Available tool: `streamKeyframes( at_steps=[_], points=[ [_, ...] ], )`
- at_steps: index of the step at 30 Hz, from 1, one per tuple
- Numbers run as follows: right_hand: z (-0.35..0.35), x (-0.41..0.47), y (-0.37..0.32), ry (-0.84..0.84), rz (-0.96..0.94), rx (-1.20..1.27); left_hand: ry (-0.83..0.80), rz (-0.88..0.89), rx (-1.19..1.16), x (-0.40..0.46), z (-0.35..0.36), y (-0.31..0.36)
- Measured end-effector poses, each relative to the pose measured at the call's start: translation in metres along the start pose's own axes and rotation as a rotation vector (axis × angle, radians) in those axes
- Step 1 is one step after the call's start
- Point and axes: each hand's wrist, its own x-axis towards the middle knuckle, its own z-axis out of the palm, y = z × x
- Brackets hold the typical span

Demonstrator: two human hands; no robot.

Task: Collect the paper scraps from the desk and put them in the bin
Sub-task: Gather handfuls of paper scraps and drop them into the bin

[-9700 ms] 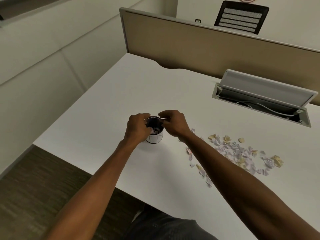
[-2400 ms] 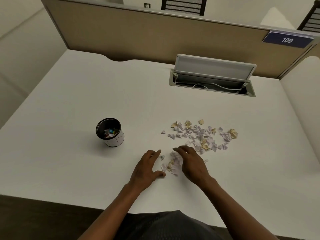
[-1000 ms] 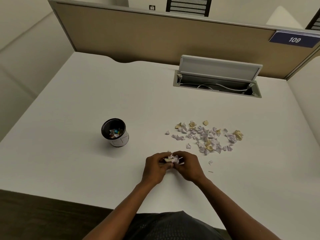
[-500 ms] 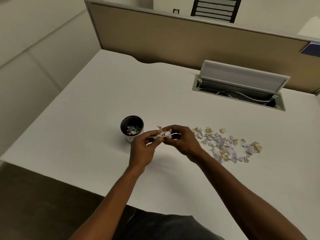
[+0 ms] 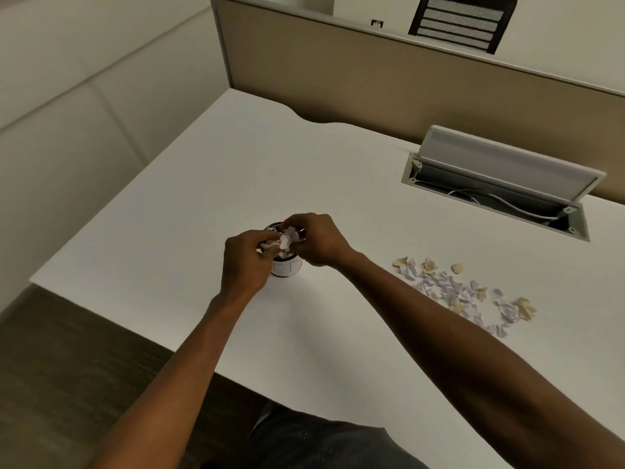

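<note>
Seen from a head-worn camera looking down: a person's two bare forearms reach out over a white desk (image 5: 209, 184) to a small round bin (image 5: 287, 267), dark inside with a white wall, which stands near the desk's left front corner. The left hand (image 5: 247, 262) and the right hand (image 5: 316, 240) meet directly above the bin's mouth, fingers curled inward and pressed together around a crumpled wad of paper scraps (image 5: 287, 239) in white and pale lilac. Both hands pinch the wad between fingertips and thumbs, and they hide most of the bin's rim. To the right of the bin, well apart from it, a loose scatter of remaining scraps (image 5: 463, 292) lies flat on the desk — lilac, white and tan pieces, small and creased. Beyond the bin and to its right, an open cable hatch (image 5: 500, 184) is sunk into the desk, its grey lid tilted up and a white cable inside. A beige partition stands at the desk's far edge. The scraps are judged very light, soft and easily crushed, and they would likely drift or slip loose if held slackly — best raked into a heap with cupped fingers, then squeezed from both sides. The narrow, light bin could tip if knocked.
</note>
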Motion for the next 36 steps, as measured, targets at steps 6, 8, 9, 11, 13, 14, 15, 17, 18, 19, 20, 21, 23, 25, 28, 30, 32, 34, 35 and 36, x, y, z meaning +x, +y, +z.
streamKeyframes(
  at_steps=[6,8,9,11,13,14,15,17,18,19,20,21,23,25,28,30,32,34,35,36],
  points=[
    [0.006,-0.003,0.002,-0.014,-0.079,-0.118,-0.027,0.107,0.211,-0.001,0.000,-0.005],
    [0.007,-0.005,0.004,0.023,-0.092,-0.125,0.002,0.112,0.204,-0.005,0.003,-0.008],
    [0.008,-0.005,0.004,0.036,-0.093,-0.136,0.009,0.109,0.205,-0.008,0.004,-0.010],
    [0.010,-0.005,0.006,0.054,-0.093,-0.166,0.008,0.103,0.220,-0.013,0.008,-0.012],
    [0.010,-0.006,0.007,0.083,-0.092,-0.162,0.002,0.117,0.246,-0.016,0.011,-0.014],
    [0.008,-0.008,0.008,0.109,-0.093,-0.140,0.008,0.135,0.258,-0.016,0.012,-0.014],
    [0.007,-0.011,0.009,0.146,-0.094,-0.108,0.021,0.157,0.265,-0.016,0.013,-0.015],
    [0.005,-0.023,0.013,0.238,-0.079,-0.035,0.054,0.204,0.260,-0.017,0.016,-0.013],
    [0.005,-0.032,0.018,0.276,-0.065,-0.005,0.067,0.238,0.254,-0.019,0.019,-0.011],
    [0.006,-0.044,0.024,0.301,-0.047,0.019,0.076,0.286,0.247,-0.022,0.024,-0.008],
    [0.008,-0.058,0.032,0.313,-0.027,0.040,0.080,0.349,0.235,-0.026,0.029,-0.005],
    [0.010,-0.073,0.041,0.319,-0.004,0.059,0.074,0.416,0.212,-0.031,0.037,0.000],
    [0.014,-0.106,0.062,0.323,0.064,0.083,0.003,0.519,0.130,-0.043,0.053,0.010],
    [0.016,-0.138,0.084,0.320,0.159,0.093,-0.126,0.550,0.048,-0.053,0.072,0.019],
    [0.014,-0.184,0.111,0.348,0.317,0.080,-0.305,0.518,0.041,-0.057,0.100,0.029],
    [0.012,-0.210,0.124,0.381,0.411,0.088,-0.416,0.488,0.095,-0.052,0.121,0.035],
    [0.011,-0.231,0.133,0.397,0.489,0.101,-0.530,0.487,0.176,-0.045,0.143,0.041],
    [0.010,-0.247,0.139,0.403,0.538,0.108,-0.656,0.550,0.308,-0.037,0.167,0.046],
    [0.010,-0.253,0.141,0.408,0.552,0.112,-0.712,0.595,0.390,-0.035,0.179,0.048],
    [0.010,-0.257,0.142,0.413,0.563,0.116,-0.758,0.634,0.464,-0.034,0.189,0.049]
  ],
)
